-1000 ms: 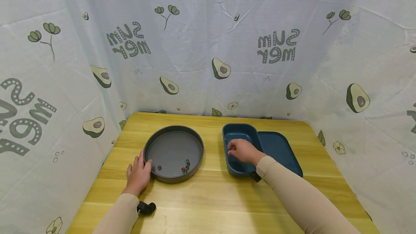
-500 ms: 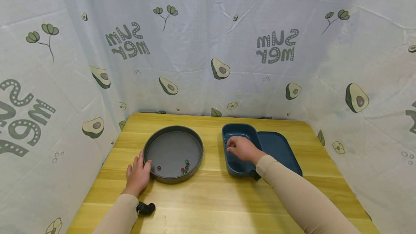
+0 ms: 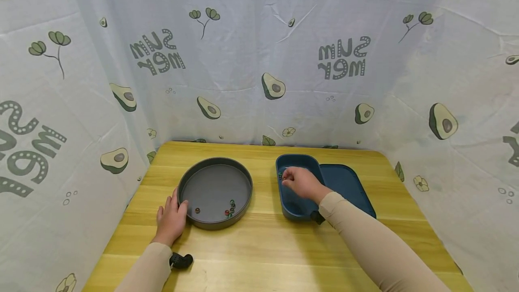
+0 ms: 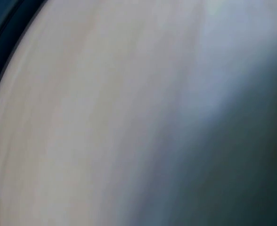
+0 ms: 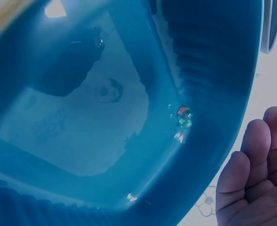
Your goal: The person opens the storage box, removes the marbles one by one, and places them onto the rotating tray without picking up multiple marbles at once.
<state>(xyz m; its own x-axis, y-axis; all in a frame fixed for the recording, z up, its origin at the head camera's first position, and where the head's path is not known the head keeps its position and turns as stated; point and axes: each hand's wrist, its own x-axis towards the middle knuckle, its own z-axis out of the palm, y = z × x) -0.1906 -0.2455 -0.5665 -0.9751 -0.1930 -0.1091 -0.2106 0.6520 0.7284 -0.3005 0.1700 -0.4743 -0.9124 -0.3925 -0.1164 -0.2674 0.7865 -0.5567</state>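
Observation:
A round dark grey pan (image 3: 216, 184) stands at the left of the table, with several glass marbles (image 3: 230, 208) near its front wall. My left hand (image 3: 171, 220) rests against the pan's left side, its thumb at the rim. On the right, my right hand (image 3: 302, 183) is bent down inside a deep blue box (image 3: 298, 206), fingers curled towards the thumb. The fingertips lie close to marbles (image 3: 280, 175) at the box's left wall. In the right wrist view, two marbles (image 5: 184, 116) lie at the box's corner. The thumb and index tip are hidden there, so whether they pinch a marble is unclear.
A flat blue lid (image 3: 348, 186) lies against the right side of the box. Both stand on a wooden table (image 3: 243, 256) before a printed curtain (image 3: 243, 57). A black device (image 3: 181, 261) is at the left wrist. The left wrist view is mostly blurred.
The right hand has risen slightly and shifted towards the far left of the box. My left hand, the pan and its marbles stay as they were; the whole view drifts slightly.

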